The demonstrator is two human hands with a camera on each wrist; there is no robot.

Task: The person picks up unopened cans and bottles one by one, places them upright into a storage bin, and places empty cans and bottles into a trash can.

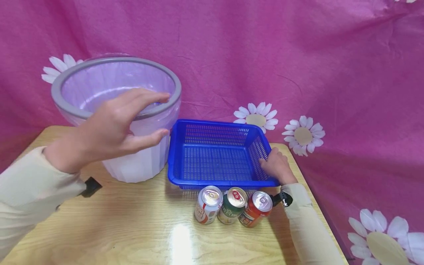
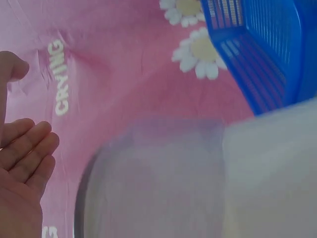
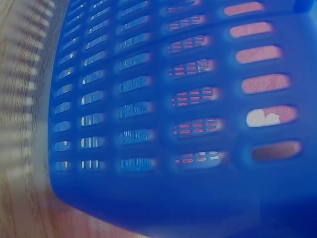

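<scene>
My left hand [image 1: 116, 123] is raised in front of the white bin [image 1: 139, 162], its fingers and thumb apart with nothing between them. The left wrist view shows the fingers [image 2: 29, 144] loosely extended, and the bin's blurred side. A clear liner covers the grey rim [image 1: 116, 60] of the bin. On the right, my right hand [image 1: 277, 165] grips the right side of a blue plastic basket [image 1: 216, 162], thumb inside the wall. That basket holds nothing. Its slotted wall [image 3: 158, 114] fills the right wrist view, where the hand itself is out of sight.
Three drink cans stand in a row before the basket: a white can [image 1: 208, 206], a green can [image 1: 232, 206] and an orange-red can [image 1: 255, 209]. All are on a wooden table [image 1: 132, 228]. A pink flowered cloth [image 1: 212, 55] hangs behind.
</scene>
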